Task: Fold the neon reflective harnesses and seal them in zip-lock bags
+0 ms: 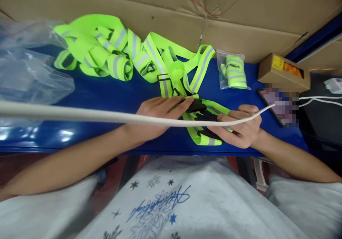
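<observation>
The lime-yellow reflective strap lies near the front edge of the blue surface, between the two hands; the left hand has its fingers closed on the black buckle, probably so that this part stays steady; the right hand is curled, its grip clenched on the strap just beside, perhaps to keep the length under control; the exact contact of the thumbs cannot be told, as the white cable passes in front. Behind, a heap of similar straps is loosely piled, seemingly within easy reach; a rolled strap in a clear bag stands apart at the right, near the cardboard box and the smartphone; plastic bags lie at the far left, maybe to leave the middle for handling.
</observation>
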Demonstrator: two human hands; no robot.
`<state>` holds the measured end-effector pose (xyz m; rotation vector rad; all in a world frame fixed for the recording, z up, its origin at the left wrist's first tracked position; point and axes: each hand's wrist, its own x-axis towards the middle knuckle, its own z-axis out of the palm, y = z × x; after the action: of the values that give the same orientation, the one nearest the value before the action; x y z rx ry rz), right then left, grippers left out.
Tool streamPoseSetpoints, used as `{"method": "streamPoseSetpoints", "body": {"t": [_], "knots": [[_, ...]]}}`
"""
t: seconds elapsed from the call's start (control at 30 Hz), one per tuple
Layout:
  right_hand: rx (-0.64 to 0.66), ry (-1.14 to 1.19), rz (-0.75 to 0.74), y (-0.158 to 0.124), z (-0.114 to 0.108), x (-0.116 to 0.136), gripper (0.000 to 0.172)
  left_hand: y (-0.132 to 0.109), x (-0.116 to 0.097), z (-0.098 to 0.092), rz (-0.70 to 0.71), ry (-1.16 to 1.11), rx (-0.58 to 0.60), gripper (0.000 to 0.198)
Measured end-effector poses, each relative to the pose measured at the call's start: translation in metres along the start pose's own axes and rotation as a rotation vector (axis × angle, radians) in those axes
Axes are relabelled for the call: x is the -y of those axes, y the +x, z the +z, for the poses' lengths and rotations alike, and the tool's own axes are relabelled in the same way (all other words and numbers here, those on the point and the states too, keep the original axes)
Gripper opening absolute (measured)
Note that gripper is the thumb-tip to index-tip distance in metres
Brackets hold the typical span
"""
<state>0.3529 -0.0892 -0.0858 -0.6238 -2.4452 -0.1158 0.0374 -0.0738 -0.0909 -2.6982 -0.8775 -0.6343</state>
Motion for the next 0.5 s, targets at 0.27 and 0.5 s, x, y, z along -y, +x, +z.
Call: {"method": "streamPoseSetpoints", "body": {"t": [0.27, 0.5], "knots": [[0.075, -0.046, -0.028, 0.013, 0.0, 0.005, 0.026, -0.001, -0.004, 0.003, 0.097, 0.096, -0.08, 0.04], [-0.006, -0.222, -0.209, 0.014, 0.003, 0.009, 0.035, 0.0, -0.011, 0.0, 0.151, 0.182, -0.092, 0.037]]}}
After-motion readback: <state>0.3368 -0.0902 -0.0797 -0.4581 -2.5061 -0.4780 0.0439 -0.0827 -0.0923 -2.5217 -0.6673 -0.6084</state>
